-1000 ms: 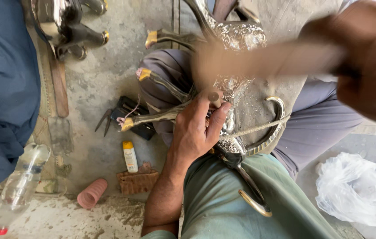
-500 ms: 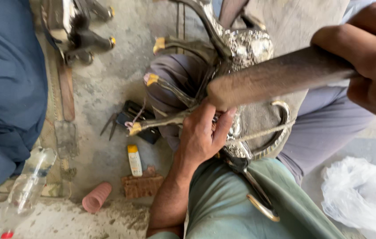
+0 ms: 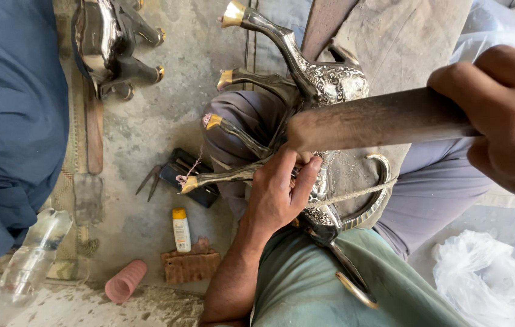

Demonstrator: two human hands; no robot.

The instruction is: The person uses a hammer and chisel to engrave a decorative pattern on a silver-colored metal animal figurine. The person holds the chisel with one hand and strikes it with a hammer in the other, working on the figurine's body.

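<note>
Concrete floor below. Left hand grasps metal animal figure on lap, centre; right hand, 3 o'clock, clenched on wooden mallet. Best: brace firmly, strike lightly.

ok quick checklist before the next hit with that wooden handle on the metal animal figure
1. Right hand gripping the wooden handle: ok.
2. Left hand steadying the metal animal figure on the lap: ok.
3. Left fingers clear of the handle's end: not ok, they sit right below it.
4. String around the figure tight: cannot tell.
5. Small tool under the left hand's fingers: cannot tell, hidden.
6. Second metal figure out of the way on the floor: ok.
</note>
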